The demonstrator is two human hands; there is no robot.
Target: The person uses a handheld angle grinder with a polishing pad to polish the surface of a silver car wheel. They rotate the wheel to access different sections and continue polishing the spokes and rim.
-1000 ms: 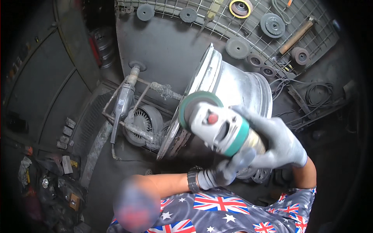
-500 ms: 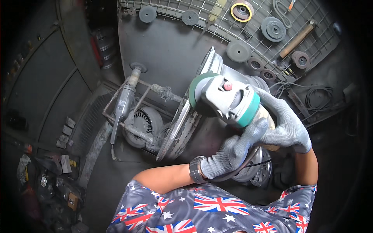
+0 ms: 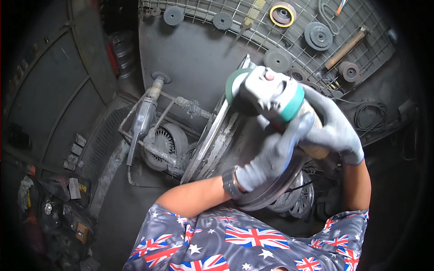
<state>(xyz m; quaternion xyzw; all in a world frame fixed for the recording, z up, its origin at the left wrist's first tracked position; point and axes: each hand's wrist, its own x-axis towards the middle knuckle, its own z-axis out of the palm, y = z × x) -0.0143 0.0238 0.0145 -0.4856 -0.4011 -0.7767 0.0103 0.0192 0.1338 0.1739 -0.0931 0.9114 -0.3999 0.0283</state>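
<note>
So both hands are on the angle grinder (image 3: 273, 92) here, and the pose is kinda neat. The right hand (image 3: 335, 128) comes at it from the right, palm against the side of the barrel, fingers bent around it and closed up. The right forearm (image 3: 358, 185) stands nearly upright below it, so the wrist sits almost right above the elbow area.

The left hand (image 3: 269, 158) is on the near side, lower than the right one. That forearm (image 3: 196, 194) cuts across from the lower left, elbow stuck out to the side, with a dark band (image 3: 231, 183) around the wrist. One gloved digit lies up along the barrel just behind the teal collar (image 3: 294, 105), and the hand looks closed on the tool. Can't see the fingers underneath, plus it's a bit blurry.

Both hands wear grey knit gloves. The grinder is tilted, head up and to the left, with its green disc (image 3: 236, 88) on the far left end. It's in front of the big metal wheel (image 3: 224, 149), which leans on edge. Disc and wheel rim overlap from this angle, so I can't tell if they touch.
</note>
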